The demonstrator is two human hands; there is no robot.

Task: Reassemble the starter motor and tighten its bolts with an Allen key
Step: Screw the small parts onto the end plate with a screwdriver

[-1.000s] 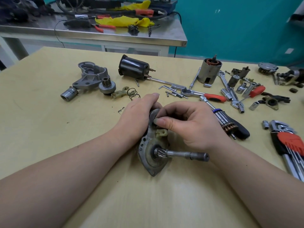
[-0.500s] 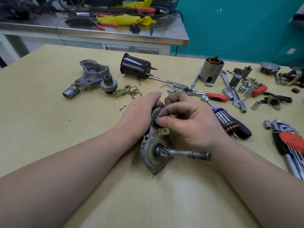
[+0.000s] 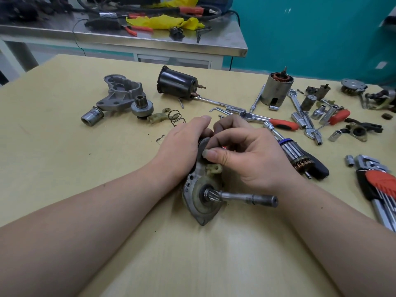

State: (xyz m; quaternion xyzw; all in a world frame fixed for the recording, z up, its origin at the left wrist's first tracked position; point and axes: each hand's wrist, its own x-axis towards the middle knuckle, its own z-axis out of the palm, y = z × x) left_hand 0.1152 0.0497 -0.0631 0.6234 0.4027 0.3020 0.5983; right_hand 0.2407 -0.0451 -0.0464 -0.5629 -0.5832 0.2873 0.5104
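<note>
Far left on the pale wooden surface (image 3: 64, 146) we note a cast grey nose housing (image 3: 120, 93), dull and ribbed, with a short steel sleeve (image 3: 92, 118) lying at its foot. Just beside it sit a drive gear (image 3: 141, 107), a yellowish plastic fork lever (image 3: 158, 117) and a thin coiled spring (image 3: 177, 118). Behind them lies a glossy black solenoid can (image 3: 176, 84) on its side.

Centre, near us, is the starter motor sub-assembly: a greasy metal end plate (image 3: 196, 202) standing on edge on the surface, with a toothed pinion shaft (image 3: 240, 198) pointing right. Our left hand (image 3: 182, 151) wraps over the top of the plate from behind, fingers curled round its upper part, steadying it. Our right hand (image 3: 246, 155) has its fingers bent in, thumb and forefinger pinching at a dark round piece on the plate's top edge; what exactly they hold is hidden.

We judge the assembly heavy for its size, rigid, and slick with old grease; best taken by the plate rim or the plain shaft, not the plastic lever lug, which looks brittle.

Rightward: a wound armature (image 3: 300, 157), a ratchet with an orange grip (image 3: 272, 122), the steel field casing (image 3: 277, 90) standing upright, loose sockets, and at far right the Allen key set (image 3: 379, 185) in its red holder, untouched.
</note>
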